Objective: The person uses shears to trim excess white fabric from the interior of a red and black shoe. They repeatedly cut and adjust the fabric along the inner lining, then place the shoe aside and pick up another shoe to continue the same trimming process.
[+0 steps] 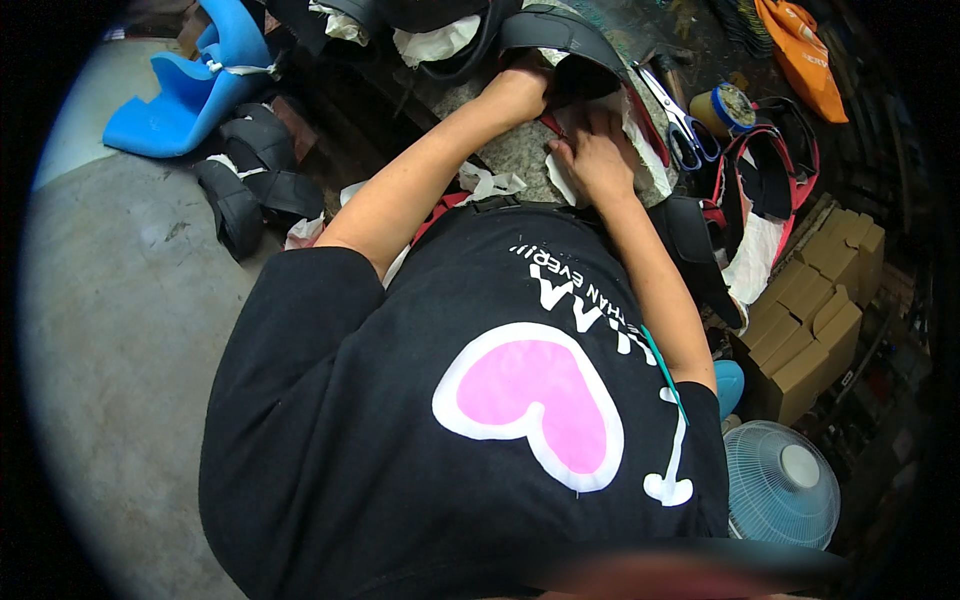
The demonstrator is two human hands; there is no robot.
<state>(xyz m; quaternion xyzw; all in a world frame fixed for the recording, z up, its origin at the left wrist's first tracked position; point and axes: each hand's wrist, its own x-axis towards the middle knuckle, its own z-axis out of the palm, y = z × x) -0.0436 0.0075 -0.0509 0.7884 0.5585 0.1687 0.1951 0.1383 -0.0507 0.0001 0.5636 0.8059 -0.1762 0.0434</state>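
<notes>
A black sandal upper (560, 35) with a wide strap, red edging and white lining lies at the far side of a grey, speckled work surface (510, 155). My left hand (515, 95) is closed at the left end of the strap, its fingertips tucked under it and hidden. Close by on the right, my right hand (600, 160) lies palm down on the white lining. Its fingers stretch forward under the strap's shadow, and the thumb stands apart from them. Blue-handled scissors (685, 138) rest just right of that hand.
A jar (722, 108), an orange bag (803, 55) and red-edged black straps (765, 190) are on the right. Beyond my right arm stand cardboard boxes (810, 320) and a fan (783, 485). On the left are blue foam (180, 105) and several black sandals (262, 175).
</notes>
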